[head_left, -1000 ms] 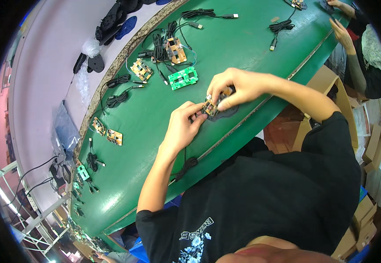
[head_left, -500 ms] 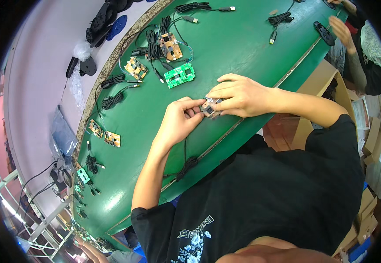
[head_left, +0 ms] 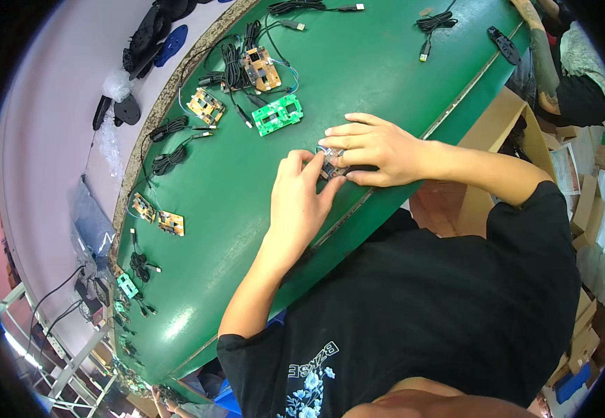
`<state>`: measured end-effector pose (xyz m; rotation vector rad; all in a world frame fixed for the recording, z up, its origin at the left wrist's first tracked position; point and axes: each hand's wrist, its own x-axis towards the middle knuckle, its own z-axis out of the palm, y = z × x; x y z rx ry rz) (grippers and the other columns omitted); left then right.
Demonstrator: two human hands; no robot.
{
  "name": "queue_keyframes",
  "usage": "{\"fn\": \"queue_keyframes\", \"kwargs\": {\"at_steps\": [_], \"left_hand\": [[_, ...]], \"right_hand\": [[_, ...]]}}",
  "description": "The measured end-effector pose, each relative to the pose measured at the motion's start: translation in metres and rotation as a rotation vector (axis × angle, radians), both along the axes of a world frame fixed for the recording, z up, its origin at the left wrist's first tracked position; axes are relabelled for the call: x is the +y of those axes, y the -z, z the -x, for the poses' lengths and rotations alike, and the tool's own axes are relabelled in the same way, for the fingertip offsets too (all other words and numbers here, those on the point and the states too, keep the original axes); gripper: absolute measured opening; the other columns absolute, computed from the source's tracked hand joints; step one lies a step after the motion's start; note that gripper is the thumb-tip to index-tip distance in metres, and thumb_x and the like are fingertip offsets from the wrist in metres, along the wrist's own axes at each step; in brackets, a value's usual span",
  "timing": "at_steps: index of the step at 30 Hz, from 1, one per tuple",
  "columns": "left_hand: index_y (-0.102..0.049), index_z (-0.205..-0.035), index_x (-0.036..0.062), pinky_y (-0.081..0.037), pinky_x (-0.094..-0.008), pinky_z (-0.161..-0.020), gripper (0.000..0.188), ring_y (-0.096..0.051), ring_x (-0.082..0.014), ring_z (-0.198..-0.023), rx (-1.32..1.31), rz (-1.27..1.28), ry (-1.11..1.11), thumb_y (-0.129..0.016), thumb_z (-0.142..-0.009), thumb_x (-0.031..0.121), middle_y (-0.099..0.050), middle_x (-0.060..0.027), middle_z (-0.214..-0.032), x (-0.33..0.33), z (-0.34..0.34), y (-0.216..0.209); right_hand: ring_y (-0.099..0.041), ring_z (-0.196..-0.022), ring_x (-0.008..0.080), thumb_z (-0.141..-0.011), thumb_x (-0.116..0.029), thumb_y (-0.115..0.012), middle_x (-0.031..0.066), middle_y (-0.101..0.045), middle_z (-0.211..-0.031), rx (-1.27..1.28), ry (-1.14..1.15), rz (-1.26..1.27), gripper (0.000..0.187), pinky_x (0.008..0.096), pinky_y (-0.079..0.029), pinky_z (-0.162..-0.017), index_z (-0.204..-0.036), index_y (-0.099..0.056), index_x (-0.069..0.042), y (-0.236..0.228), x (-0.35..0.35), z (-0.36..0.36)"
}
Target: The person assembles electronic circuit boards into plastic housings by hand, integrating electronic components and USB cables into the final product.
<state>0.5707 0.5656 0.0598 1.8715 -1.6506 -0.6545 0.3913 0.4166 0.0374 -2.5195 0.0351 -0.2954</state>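
Between my two hands is a small brown circuit board (head_left: 330, 167) with dark parts on it, mostly covered by fingers. My left hand (head_left: 300, 191) pinches its left side, with the thumb at the near edge and the index finger at the far left corner. From the right, my right hand (head_left: 384, 153) lies over the board, fingertips on its top and right edge, thumb alongside. The board is low over the green table (head_left: 247, 230) near its front edge; whether it touches the surface is hidden.
Beyond my hands lie a green circuit board (head_left: 277, 115), brown boards (head_left: 263, 70) with wires, and coiled black cables (head_left: 233, 67). More boards (head_left: 171, 223) sit at the left. A black remote-shaped shell (head_left: 504, 46) and a co-worker's arm (head_left: 543, 59) are at the far right.
My left hand has shifted up and right and closed in on the board, its thumb now at the near edge. At far right the co-worker's raised hand has moved away.
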Motion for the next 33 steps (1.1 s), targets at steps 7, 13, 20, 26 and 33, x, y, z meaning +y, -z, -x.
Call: {"fn": "queue_keyframes", "kwargs": {"at_steps": [7, 13, 20, 26, 33], "left_hand": [[-0.07, -0.113, -0.0032, -0.049, -0.0406, -0.084, 0.045, -0.058, -0.031, -0.095, -0.057, -0.031, -0.046, -0.085, -0.074, 0.014, -0.06, -0.0134, -0.102, 0.001, 0.008, -0.005], [-0.07, -0.11, -0.004, -0.049, -0.0411, -0.083, 0.043, -0.058, -0.0308, -0.094, -0.023, -0.059, -0.013, -0.085, -0.073, 0.011, -0.059, -0.0132, -0.099, 0.0, 0.007, -0.007], [-0.07, -0.106, -0.0049, -0.048, -0.0414, -0.08, 0.039, -0.057, -0.0309, -0.089, -0.031, -0.062, -0.026, -0.084, -0.072, 0.009, -0.056, -0.0128, -0.094, -0.002, 0.014, -0.009], [-0.071, -0.107, -0.004, -0.046, -0.0422, -0.079, 0.039, -0.056, -0.0312, -0.087, -0.111, -0.031, 0.054, -0.084, -0.073, 0.011, -0.056, -0.0118, -0.094, 0.0, 0.012, -0.011], [-0.071, -0.108, -0.003, -0.046, -0.0424, -0.078, 0.04, -0.056, -0.0313, -0.086, -0.108, 0.025, 0.058, -0.084, -0.074, 0.014, -0.056, -0.0122, -0.094, 0.006, 0.008, -0.004]], "right_hand": [[-0.05, -0.136, 0.0282, -0.094, -0.019, -0.064, 0.0112, -0.057, -0.143, 0.074, 0.145, 0.119, 0.032, 0.0508, -0.036, -0.113, -0.124, -0.066, -0.008, -0.006, -0.005, 0.011], [-0.052, -0.134, 0.0249, -0.091, -0.014, -0.065, 0.0096, -0.058, -0.141, 0.119, 0.285, 0.226, 0.03, 0.0522, -0.04, -0.11, -0.12, -0.068, -0.01, -0.006, 0.02, 0.021], [-0.055, -0.129, 0.0259, -0.088, -0.015, -0.067, 0.0087, -0.06, -0.136, 0.062, 0.349, 0.166, 0.028, 0.0498, -0.04, -0.106, -0.116, -0.071, -0.011, -0.007, 0.02, 0.017], [-0.052, -0.124, 0.024, -0.079, -0.018, -0.07, 0.0053, -0.062, -0.126, 0.153, 0.352, -0.08, 0.023, 0.0426, -0.035, -0.101, -0.1, -0.075, -0.011, -0.025, 0.004, 0.002], [-0.05, -0.12, 0.0245, -0.073, -0.019, -0.07, 0.0054, -0.059, -0.121, 0.249, 0.445, -0.138, 0.016, 0.0425, -0.032, -0.104, -0.086, -0.07, -0.009, -0.023, 0.009, -0.006]]}}
